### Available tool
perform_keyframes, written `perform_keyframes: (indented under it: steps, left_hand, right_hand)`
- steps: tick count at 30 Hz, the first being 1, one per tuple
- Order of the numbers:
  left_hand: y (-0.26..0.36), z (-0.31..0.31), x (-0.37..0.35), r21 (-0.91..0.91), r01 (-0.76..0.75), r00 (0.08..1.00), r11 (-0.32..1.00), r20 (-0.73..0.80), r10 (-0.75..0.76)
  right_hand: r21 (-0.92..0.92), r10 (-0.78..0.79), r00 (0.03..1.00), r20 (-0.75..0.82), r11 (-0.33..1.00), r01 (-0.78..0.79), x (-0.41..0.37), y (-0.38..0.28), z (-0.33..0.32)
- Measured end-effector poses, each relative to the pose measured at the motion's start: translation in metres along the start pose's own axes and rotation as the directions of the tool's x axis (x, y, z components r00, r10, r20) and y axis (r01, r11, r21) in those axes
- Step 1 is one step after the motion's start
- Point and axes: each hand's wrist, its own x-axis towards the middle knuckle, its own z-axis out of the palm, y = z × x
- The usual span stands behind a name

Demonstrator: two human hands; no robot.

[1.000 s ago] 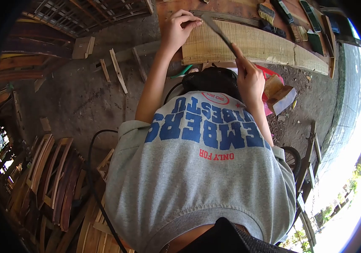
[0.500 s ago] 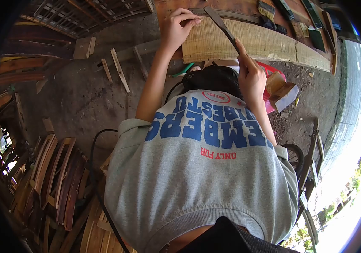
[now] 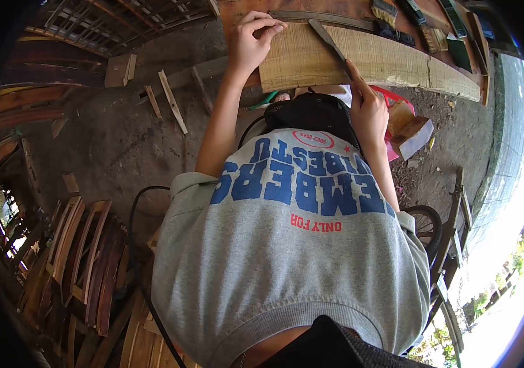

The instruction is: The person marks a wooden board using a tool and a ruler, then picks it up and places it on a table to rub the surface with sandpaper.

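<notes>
A pale, grained wooden board (image 3: 372, 58) lies across the workbench at the top of the head view, with a dark crack toward its right end. My right hand (image 3: 369, 110) is wrapped round the near end of a long, flat dark tool (image 3: 329, 44), which slants up and left over the board. At the board's left end is my left hand (image 3: 256, 43), its fingers pinched together near the corner. Whatever those fingertips hold, if anything, is too small to make out.
Brushes (image 3: 386, 15) and dark-handled tools lie on the reddish bench (image 3: 237, 8) at the upper right. A torn box (image 3: 410, 132) in a pink bag sits right of my body. Curved wooden frames (image 3: 84, 257) are stacked lower left; wood strips (image 3: 172, 101) lie on the floor.
The dark tool and my right hand have shifted slightly right and down. My left hand has moved a little left, still pinched. The board's left end appears slightly farther left.
</notes>
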Motion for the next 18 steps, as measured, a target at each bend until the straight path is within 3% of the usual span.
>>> perform_keyframes:
  steps: [12, 18]
  left_hand:
    - [-0.005, -0.001, 0.000, 0.025, -0.031, 0.999, 0.999, 0.026, 0.030]
    - [-0.006, -0.001, 0.000, 0.041, -0.061, 0.998, 0.997, 0.025, 0.060]
  right_hand:
    - [0.034, 0.051, 0.998, 0.043, 0.998, -0.053, 0.001, -0.005, -0.003]
    - [0.152, -0.005, 0.999, -0.032, 0.988, 0.010, 0.001, -0.026, -0.014]
